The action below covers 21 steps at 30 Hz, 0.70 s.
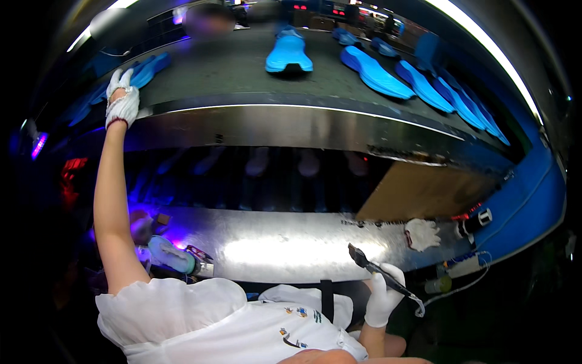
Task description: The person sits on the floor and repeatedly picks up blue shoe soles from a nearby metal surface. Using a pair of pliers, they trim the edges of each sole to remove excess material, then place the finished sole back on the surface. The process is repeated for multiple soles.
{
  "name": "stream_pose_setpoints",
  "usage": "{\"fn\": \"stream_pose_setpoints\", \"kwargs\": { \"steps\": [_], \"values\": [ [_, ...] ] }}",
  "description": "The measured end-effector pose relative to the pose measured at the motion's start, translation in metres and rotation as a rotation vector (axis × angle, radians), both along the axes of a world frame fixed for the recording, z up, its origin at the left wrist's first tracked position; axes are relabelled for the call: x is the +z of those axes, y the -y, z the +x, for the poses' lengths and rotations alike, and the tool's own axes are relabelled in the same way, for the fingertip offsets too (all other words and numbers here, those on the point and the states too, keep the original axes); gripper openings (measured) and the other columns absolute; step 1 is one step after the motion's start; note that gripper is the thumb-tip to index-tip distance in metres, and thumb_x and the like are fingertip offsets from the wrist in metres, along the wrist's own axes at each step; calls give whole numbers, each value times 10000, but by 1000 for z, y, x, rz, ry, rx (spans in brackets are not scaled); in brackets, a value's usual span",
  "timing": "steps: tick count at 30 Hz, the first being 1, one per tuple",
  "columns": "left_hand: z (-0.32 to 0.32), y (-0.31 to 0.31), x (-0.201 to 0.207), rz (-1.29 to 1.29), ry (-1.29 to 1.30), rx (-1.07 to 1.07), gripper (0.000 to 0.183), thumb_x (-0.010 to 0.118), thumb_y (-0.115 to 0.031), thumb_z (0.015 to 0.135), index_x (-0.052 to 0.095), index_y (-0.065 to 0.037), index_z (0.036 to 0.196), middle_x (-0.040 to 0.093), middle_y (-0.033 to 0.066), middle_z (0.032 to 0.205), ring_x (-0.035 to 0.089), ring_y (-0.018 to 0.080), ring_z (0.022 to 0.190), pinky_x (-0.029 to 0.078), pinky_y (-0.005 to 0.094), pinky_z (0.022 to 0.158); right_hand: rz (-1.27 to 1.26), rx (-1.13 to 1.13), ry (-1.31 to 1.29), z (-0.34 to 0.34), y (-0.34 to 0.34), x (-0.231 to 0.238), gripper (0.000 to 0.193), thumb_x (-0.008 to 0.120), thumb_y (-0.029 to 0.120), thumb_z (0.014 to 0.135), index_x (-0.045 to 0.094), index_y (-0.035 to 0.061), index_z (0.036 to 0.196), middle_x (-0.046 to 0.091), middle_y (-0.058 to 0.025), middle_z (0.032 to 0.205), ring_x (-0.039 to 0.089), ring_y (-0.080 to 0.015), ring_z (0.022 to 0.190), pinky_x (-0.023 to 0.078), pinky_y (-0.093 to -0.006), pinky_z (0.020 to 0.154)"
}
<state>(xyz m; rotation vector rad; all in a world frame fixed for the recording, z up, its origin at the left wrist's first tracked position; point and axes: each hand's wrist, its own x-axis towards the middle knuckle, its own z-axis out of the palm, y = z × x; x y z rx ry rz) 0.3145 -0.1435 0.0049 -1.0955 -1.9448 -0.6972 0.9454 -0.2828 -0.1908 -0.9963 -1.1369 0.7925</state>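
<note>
My left arm reaches far out to the conveyor belt (224, 76). My left hand (123, 102), in a white knit glove, is at the belt's near edge with its fingers stretched and apart. It is right beside blue shoe soles (148, 70) at the far left; whether it touches one I cannot tell. Low at the right, my right hand (383, 297), gloved in white, is closed around a dark-handled brush (362, 259). The brush's dark bristles point up and left over the metal shelf (285, 242). A thin pale hose (448, 293) runs near its rear end.
A blue shoe sole (290, 53) stands mid-belt, with several more soles (379, 76) to the right. On the shelf lie a light-blue shoe-shaped piece (170, 253), a spare white glove (422, 234) and a dark cylinder (474, 223). A brown cardboard panel (418, 191) leans beneath the belt.
</note>
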Motion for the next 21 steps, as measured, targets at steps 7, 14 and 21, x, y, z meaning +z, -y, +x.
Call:
{"fn": "stream_pose_setpoints", "kwargs": {
  "steps": [7,14,21],
  "values": [
    [-86,-3,17,-607,211,393,286,498,-166,953,628,-29,1167,599,220,1247,577,353,1172,472,427,982,-69,1,149,-16,-5,-8,241,650,60,830,578,-17,1046,611,-79,922,582,-127,764,478,-240,684],
    [14,2,13,-82,-17,-165,309,712,-216,814,636,-69,1075,637,122,1093,636,289,1027,525,401,865,-80,-35,134,-3,-1,-12,204,594,-38,841,569,-58,1042,643,-149,976,647,-185,761,524,-286,737],
    [283,56,-67,455,-55,-792,186,705,39,830,635,40,1002,626,133,1034,605,253,963,507,344,854,-118,-309,-4,14,9,1,206,626,-4,875,578,-47,1070,645,-96,877,577,-94,588,482,-202,551]
  ]
}}
